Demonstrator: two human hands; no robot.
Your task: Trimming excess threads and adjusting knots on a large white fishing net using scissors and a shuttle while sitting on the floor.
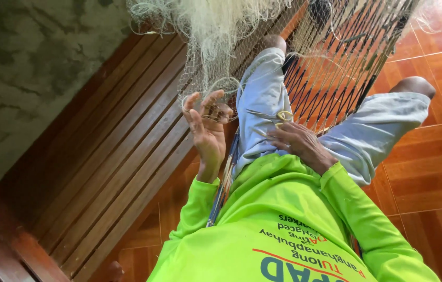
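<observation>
We look down on our own lap, seated in a hammock-like woven seat [336,78] of dark cords, with pale blue shorts [262,104] and a bright green long-sleeved shirt [283,219] filling the lower middle of the view. Our left hand [206,128] is raised with the palm turned toward us, the fingers curled loosely around strands of the fine white fishing net [210,31] and a small object pinched at the fingertips, which we cannot make out clearly. The net hangs from the top edge of the view in a pale bunched mass and drapes down over the seat's cords and our left thigh, so its mesh veils much of what lies behind it. Our right hand [296,140] rests on the right thigh, fingers closed on a thin yellowish loop of line or tool [284,116] just at the shorts' fabric. To the left runs a slatted dark wooden bench [116,156], and beyond it a rough grey-green concrete wall [32,78]. Under us and off to the right lies a glossy orange-red tiled floor [430,172].
</observation>
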